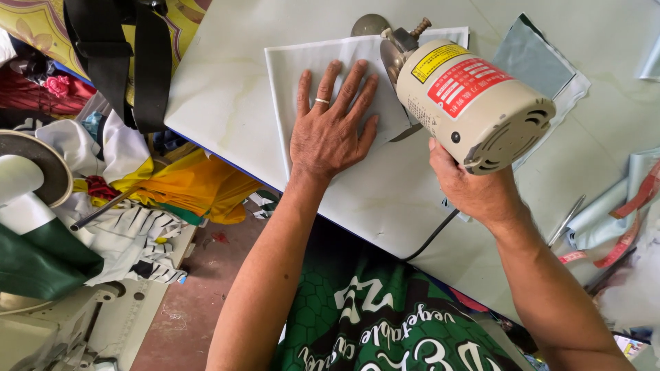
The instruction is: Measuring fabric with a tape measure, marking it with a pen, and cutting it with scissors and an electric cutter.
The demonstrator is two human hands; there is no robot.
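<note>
My left hand (331, 130), with a ring on one finger, lies flat with fingers spread on a stack of pale grey fabric (302, 62) on the light table (220, 89). My right hand (474, 189) grips the handle of a beige electric round-knife cloth cutter (471, 103), whose motor housing bears yellow and red labels. The cutter's round blade (395, 58) stands at the fabric's right side, just right of my left fingertips. A black power cord (430, 240) runs from under the cutter toward me.
More pale blue-grey fabric pieces (536, 58) lie to the right, with a red measuring tape (622, 244) and a metal tool (567, 220) near the right edge. Left of the table, colourful cloth (185, 185), a sewing machine (41, 288) and black straps (130, 55).
</note>
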